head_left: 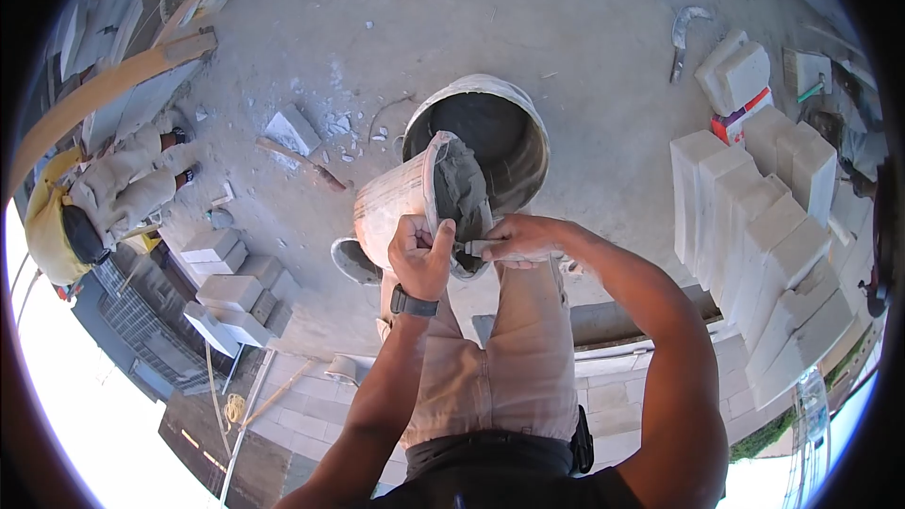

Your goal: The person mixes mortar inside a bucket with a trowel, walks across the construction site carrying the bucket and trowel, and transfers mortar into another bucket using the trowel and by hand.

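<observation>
A pale, mortar-stained bucket (391,193) is tipped on its side, its mouth facing right, with wet grey mortar (459,179) inside. My left hand (422,253) grips the near part of its rim, thumb on the edge. In my right hand (523,238) is a small tool (479,248), its handle between the fingers and its far end at the bucket's mouth; the blade is mostly hidden. Just beyond stands a larger round tub (537,137) with dark grey contents, partly behind the tipped bucket.
Stacked pale blocks (745,217) stand at the right, more blocks (231,292) at the left. A broken block (293,130) and a hammer-like tool (306,165) lie on the floor. A person in yellow (52,226) is at far left. Another small bucket (351,262) sits by my legs.
</observation>
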Demonstrator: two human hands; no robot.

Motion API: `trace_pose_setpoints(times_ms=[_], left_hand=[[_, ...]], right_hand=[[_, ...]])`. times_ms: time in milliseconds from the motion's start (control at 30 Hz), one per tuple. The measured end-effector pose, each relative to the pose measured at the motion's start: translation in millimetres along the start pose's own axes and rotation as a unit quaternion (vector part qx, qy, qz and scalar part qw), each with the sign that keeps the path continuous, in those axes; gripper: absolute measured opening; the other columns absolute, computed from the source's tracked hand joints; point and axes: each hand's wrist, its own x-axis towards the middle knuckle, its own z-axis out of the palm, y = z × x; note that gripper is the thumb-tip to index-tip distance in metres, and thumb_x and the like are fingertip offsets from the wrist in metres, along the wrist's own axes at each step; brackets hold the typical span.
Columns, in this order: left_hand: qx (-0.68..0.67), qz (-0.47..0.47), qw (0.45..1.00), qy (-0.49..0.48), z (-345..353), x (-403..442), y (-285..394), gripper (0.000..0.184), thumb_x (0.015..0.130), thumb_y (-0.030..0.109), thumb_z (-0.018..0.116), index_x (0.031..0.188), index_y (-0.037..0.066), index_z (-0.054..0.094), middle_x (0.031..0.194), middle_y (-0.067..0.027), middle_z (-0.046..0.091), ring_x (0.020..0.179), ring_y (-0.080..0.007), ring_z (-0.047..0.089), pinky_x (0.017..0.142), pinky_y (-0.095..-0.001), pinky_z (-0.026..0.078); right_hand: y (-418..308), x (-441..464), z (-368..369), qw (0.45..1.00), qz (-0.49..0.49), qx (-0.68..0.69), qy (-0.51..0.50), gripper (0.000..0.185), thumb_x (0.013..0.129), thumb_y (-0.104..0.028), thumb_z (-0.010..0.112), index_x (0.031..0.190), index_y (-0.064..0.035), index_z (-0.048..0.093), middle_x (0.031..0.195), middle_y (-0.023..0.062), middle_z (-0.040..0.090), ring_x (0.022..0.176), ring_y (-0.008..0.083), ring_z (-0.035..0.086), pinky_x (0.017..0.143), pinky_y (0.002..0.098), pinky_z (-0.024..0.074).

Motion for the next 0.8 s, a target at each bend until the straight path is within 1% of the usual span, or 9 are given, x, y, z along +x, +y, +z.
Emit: trace_pose_setpoints(times_ms=[33,100,133,200,333,400,500,633,800], left_hand=[[0.010,0.007,1.000,-0.006,-1.6,0.7,-1.2,0.031,0.082,0.015,0.076,0.074,0.004,0.049,0.060,0.0047,0.044,0.056,-0.0044,0.036,0.049,-0.0231,0.033],[0.017,0.010,1.000,0.002,-4.2,1.5,-2.2,0.031,0.082,0.015,0.077,0.074,0.004,0.049,0.060,0.0045,0.044,0.055,-0.0045,0.036,0.049,-0.0233,0.033],[0.025,0.012,1.000,-0.005,-7.4,2.2,-3.2,0.031,0.082,0.016,0.076,0.074,0.004,0.049,0.060,0.0043,0.044,0.055,-0.0045,0.036,0.049,-0.0232,0.033],[0.028,0.012,1.000,0.001,-10.7,6.8,-3.5,0.031,0.083,0.016,0.076,0.074,0.003,0.049,0.060,0.0042,0.044,0.055,-0.0045,0.036,0.050,-0.0232,0.033],[-0.013,-0.003,1.000,0.015,-23.3,18.8,-6.1,0.031,0.087,0.017,0.075,0.074,0.004,0.049,0.062,0.0051,0.046,0.058,-0.0036,0.038,0.051,-0.0220,0.033],[-0.039,-0.039,0.998,0.019,-28.0,20.3,-10.0,0.030,0.087,0.016,0.074,0.074,0.005,0.050,0.064,0.0054,0.047,0.059,-0.0030,0.039,0.052,-0.0212,0.033],[-0.034,-0.037,0.998,0.045,-37.5,23.8,-6.4,0.032,0.085,0.017,0.075,0.072,0.005,0.049,0.062,0.0052,0.045,0.058,-0.0036,0.037,0.051,-0.0225,0.032],[-0.065,-0.049,0.995,0.051,-47.9,25.7,-15.3,0.034,0.085,0.019,0.075,0.071,0.005,0.047,0.062,0.0056,0.044,0.058,-0.0034,0.035,0.051,-0.0225,0.031],[-0.092,-0.052,0.994,0.024,-60.2,32.9,-30.9,0.032,0.086,0.020,0.074,0.073,0.006,0.049,0.065,0.0064,0.046,0.061,-0.0029,0.036,0.052,-0.0217,0.031]], right_hand=[[-4.4,-12.4,3.9,1.000,0.000,0.000,0.000,0.039,0.088,-0.043,0.069,0.087,-0.0043,0.065,0.063,0.0036,0.057,0.054,0.0140,0.056,0.051,0.0313,0.0451],[-13.0,-37.0,7.7,0.993,0.011,-0.008,0.114,0.041,0.086,-0.044,0.068,0.089,-0.0031,0.067,0.070,0.0107,0.064,0.059,0.0214,0.062,0.055,0.0347,0.0491],[-2.7,-43.3,14.5,0.993,0.011,-0.008,0.113,0.041,0.086,-0.044,0.068,0.089,-0.0031,0.067,0.070,0.0107,0.064,0.059,0.0214,0.062,0.055,0.0347,0.0491],[21.0,-51.5,19.8,0.936,-0.111,-0.147,0.300,0.038,0.085,-0.039,0.069,0.096,-0.0026,0.067,0.079,0.0161,0.067,0.070,0.0311,0.067,0.063,0.0402,0.0523],[55.0,-51.6,25.1,0.882,-0.061,-0.232,0.405,0.039,0.085,-0.034,0.067,0.110,-0.0045,0.063,0.092,0.0193,0.068,0.083,0.0387,0.067,0.070,0.0453,0.0535],[77.4,-33.9,21.6,0.816,-0.017,-0.283,0.504,0.042,0.086,-0.032,0.066,0.120,-0.0073,0.058,0.096,0.0189,0.068,0.085,0.0381,0.067,0.071,0.0470,0.0542],[89.2,-11.8,11.2,0.785,0.031,-0.295,0.544,0.043,0.088,-0.031,0.064,0.123,-0.0087,0.055,0.095,0.0178,0.067,0.083,0.0371,0.067,0.069,0.0475,0.0543],[93.7,-0.4,-1.0,0.788,0.075,-0.321,0.521,0.044,0.088,-0.027,0.064,0.126,-0.0085,0.053,0.090,0.0154,0.064,0.081,0.0355,0.067,0.070,0.0475,0.0539],[96.6,1.5,0.3,0.783,0.055,-0.323,0.529,0.042,0.086,-0.027,0.067,0.122,-0.0091,0.055,0.094,0.0144,0.065,0.083,0.0360,0.066,0.071,0.0465,0.0538]])
